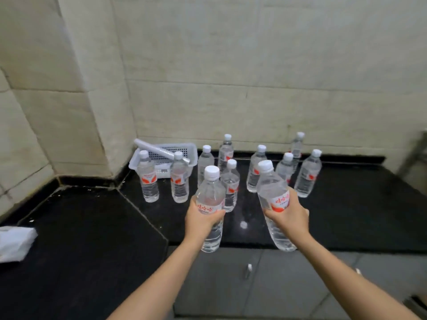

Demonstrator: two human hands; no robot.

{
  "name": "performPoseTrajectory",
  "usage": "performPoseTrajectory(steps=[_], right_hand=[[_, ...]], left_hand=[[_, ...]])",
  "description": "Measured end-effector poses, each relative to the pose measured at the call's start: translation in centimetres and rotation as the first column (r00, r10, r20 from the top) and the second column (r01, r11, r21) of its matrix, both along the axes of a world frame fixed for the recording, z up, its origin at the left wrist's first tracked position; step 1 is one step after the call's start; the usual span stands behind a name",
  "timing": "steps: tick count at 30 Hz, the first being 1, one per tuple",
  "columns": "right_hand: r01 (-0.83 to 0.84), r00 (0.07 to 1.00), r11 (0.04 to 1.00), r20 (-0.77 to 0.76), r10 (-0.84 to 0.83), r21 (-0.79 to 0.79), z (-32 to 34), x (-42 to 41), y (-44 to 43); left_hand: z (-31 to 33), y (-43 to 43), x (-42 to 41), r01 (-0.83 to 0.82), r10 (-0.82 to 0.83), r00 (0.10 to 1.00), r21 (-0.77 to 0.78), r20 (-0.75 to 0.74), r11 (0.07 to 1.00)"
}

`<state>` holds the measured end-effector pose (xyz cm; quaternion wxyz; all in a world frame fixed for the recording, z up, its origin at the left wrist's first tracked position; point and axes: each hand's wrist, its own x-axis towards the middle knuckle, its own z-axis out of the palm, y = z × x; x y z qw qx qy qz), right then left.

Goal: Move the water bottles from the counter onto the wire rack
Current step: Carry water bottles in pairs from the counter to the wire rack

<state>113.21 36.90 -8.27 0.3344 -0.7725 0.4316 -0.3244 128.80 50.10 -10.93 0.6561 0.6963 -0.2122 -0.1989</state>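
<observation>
Head view, counter (80,227): black, spanning left to right.
Standing bottles (308,175): nine upright, far middle of counter, caps up.
Left bottle (210,188): held above the near edge, long axis nearly vertical, cap up.
Right bottle (270,185): held beside it, tilted, cap leaning far-left.
Left hand (203,219): grasps Left bottle's middle.
Right hand (291,215): grasps Right bottle's middle.

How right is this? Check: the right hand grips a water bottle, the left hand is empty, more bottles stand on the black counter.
One error: the left hand is not empty; the head view shows it gripping a water bottle. The right hand grips its own bottle, and more bottles stand on the black counter.
</observation>
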Motion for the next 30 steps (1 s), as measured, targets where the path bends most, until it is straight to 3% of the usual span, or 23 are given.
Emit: performPoseTrajectory(steps=[7, 17, 24, 30], right_hand=[[0.225, 0.974, 0.974, 0.001, -0.225, 0.020, 0.1, -12.5, -6.4], [0.375, 0.927, 0.926, 0.013, -0.376, 0.038, 0.6, -30.1, -15.5], [0.536, 0.844, 0.842, -0.032, -0.535, 0.053, -0.2, -39.3, -19.9], [0.654, 0.756, 0.748, -0.091, -0.648, 0.110, -2.1, -45.4, -23.7]], left_hand=[[0.7, -10.2, -9.3, 0.255, -0.255, 0.967, -0.010, 0.016, 0.967], [0.1, -24.6, -26.4, 0.428, -0.428, 0.904, 0.043, -0.010, 0.903], [0.4, -31.9, -36.2, 0.547, -0.550, 0.835, 0.079, 0.021, 0.833], [-1.4, -38.2, -42.5, 0.666, -0.661, 0.745, 0.073, -0.085, 0.742]])
